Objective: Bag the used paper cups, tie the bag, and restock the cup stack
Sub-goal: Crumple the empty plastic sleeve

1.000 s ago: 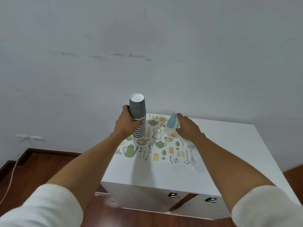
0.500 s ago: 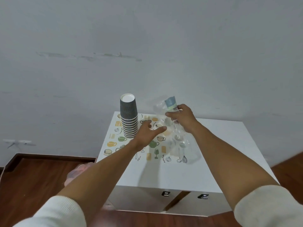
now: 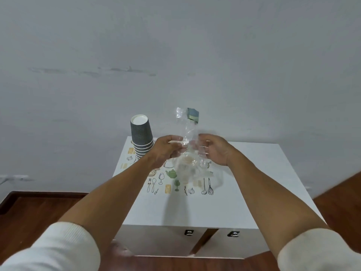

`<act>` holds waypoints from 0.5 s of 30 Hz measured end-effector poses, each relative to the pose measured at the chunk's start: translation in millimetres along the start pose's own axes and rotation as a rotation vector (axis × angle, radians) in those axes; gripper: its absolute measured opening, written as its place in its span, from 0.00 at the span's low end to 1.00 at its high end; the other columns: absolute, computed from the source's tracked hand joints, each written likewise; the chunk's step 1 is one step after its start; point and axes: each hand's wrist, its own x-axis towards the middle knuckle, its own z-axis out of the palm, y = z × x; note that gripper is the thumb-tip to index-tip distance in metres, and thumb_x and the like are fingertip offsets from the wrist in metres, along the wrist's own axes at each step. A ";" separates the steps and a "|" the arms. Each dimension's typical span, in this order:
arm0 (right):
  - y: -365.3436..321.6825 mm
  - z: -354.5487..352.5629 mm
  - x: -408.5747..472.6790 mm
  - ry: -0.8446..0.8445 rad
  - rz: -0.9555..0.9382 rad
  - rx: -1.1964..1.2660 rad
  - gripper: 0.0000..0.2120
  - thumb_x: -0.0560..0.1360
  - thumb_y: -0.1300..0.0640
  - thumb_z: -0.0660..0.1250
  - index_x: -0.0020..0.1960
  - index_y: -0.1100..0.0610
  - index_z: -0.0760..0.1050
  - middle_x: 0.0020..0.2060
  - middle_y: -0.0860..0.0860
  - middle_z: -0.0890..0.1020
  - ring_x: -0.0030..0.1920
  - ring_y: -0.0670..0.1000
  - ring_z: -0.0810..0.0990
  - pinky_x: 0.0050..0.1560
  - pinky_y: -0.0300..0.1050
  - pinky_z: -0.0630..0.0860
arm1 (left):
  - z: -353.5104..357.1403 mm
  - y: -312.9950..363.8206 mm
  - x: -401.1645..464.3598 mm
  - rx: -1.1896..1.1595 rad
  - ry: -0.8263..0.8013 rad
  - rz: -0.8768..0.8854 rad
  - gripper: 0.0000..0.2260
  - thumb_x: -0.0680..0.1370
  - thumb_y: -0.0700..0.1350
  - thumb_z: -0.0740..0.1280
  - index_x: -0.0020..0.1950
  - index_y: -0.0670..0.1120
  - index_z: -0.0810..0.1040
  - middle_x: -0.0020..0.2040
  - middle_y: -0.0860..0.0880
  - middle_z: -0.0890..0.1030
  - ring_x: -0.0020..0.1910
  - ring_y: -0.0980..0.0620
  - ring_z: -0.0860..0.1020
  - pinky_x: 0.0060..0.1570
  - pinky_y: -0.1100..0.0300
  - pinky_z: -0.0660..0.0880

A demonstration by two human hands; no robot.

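A clear plastic bag [image 3: 187,133] with a blue-green label [image 3: 193,115] at its top is held up above the white cabinet [image 3: 244,192]. My left hand [image 3: 166,151] and my right hand [image 3: 214,150] both pinch the bag at its middle, facing each other, and its lower part hangs crumpled between them. A stack of grey ribbed paper cups [image 3: 141,137], upside down, stands on the cabinet's back left corner, just left of my left hand and apart from it.
A mat printed with kitchenware drawings [image 3: 175,182] covers the left half of the cabinet top. The cabinet stands against a white wall, with two drawer fronts [image 3: 189,232] below its front edge. Brown wooden floor [image 3: 39,212] lies on both sides.
My left hand let go of the cup stack, which now stands on the cabinet, and came over to the bag. My right hand lifted the bag up; both hands now hold it.
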 end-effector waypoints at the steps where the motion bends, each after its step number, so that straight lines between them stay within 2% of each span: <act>1: 3.4 0.8 0.8 0.027 -0.022 -0.076 0.12 0.73 0.61 0.74 0.56 0.58 0.79 0.50 0.54 0.84 0.48 0.54 0.82 0.47 0.48 0.74 | -2.3 -0.7 -0.5 0.005 -0.019 -0.022 0.14 0.80 0.35 0.67 0.65 0.41 0.76 0.55 0.38 0.85 0.57 0.41 0.83 0.59 0.51 0.78; 3: 7.3 2.2 2.0 0.107 -0.076 -0.120 0.13 0.73 0.65 0.75 0.57 0.60 0.81 0.44 0.53 0.82 0.41 0.50 0.78 0.47 0.48 0.76 | -5.9 -2.0 -0.6 -0.003 -0.029 -0.065 0.15 0.80 0.33 0.65 0.66 0.42 0.76 0.57 0.38 0.84 0.58 0.41 0.83 0.60 0.50 0.78; 6: 9.3 1.4 4.2 0.196 -0.112 -0.083 0.10 0.73 0.67 0.75 0.52 0.57 0.80 0.40 0.50 0.81 0.35 0.47 0.76 0.45 0.48 0.77 | -8.7 -3.9 -1.1 -0.023 -0.010 -0.098 0.18 0.80 0.32 0.64 0.67 0.47 0.76 0.57 0.40 0.84 0.56 0.42 0.84 0.56 0.50 0.80; 9: 11.5 0.1 7.0 0.110 -0.065 -0.028 0.17 0.73 0.69 0.74 0.61 0.58 0.79 0.41 0.51 0.80 0.34 0.47 0.76 0.42 0.47 0.78 | -10.4 -5.2 -3.0 -0.057 -0.007 -0.099 0.21 0.80 0.30 0.60 0.66 0.53 0.76 0.57 0.41 0.85 0.57 0.43 0.84 0.57 0.47 0.79; 11: 12.2 -0.5 7.7 0.022 -0.020 -0.101 0.20 0.74 0.68 0.73 0.64 0.58 0.79 0.41 0.51 0.80 0.34 0.47 0.74 0.43 0.46 0.76 | -12.0 -6.9 -2.5 -0.101 -0.005 -0.103 0.20 0.81 0.30 0.58 0.64 0.50 0.79 0.58 0.43 0.84 0.58 0.44 0.83 0.60 0.45 0.78; 13: 11.7 -1.5 7.3 -0.019 -0.027 -0.150 0.14 0.75 0.69 0.71 0.57 0.56 0.83 0.39 0.48 0.80 0.36 0.46 0.73 0.45 0.46 0.75 | -12.7 -10.0 0.5 -0.164 -0.005 -0.113 0.15 0.82 0.33 0.59 0.62 0.44 0.80 0.60 0.44 0.84 0.58 0.45 0.83 0.59 0.46 0.79; 15: 10.9 0.0 6.0 -0.017 -0.036 -0.095 0.14 0.75 0.73 0.67 0.44 0.54 0.80 0.39 0.49 0.80 0.39 0.49 0.73 0.45 0.50 0.79 | -14.0 -12.4 1.7 -0.232 0.008 -0.103 0.11 0.81 0.33 0.60 0.55 0.41 0.81 0.58 0.43 0.83 0.51 0.46 0.84 0.49 0.50 0.82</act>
